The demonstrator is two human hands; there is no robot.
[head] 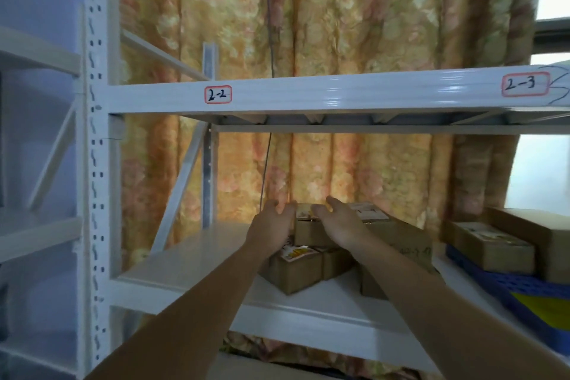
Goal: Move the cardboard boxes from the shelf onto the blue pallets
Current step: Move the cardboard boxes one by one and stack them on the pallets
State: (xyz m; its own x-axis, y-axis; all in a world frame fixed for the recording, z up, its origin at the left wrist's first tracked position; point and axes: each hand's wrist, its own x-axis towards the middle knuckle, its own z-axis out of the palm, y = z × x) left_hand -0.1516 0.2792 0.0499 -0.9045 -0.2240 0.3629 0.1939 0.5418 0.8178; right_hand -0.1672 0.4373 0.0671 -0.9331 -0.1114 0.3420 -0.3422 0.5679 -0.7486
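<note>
Both hands reached into the white shelf [197, 259], left hand [271, 225] and right hand [337, 222] open with fingers spread, flanking the top box [308, 230] of a small stack; more boxes [490, 245] sat on a blue pallet [505, 290] at right, curtain [339, 15] behind

Both your arms are stretched out straight ahead, forearms bare and running nearly side by side. Your left hand [271, 222] and right hand [337, 219] are up at the small top box [308, 231], palms facing each other, fingers loose and spread, not gripping yet.
</note>
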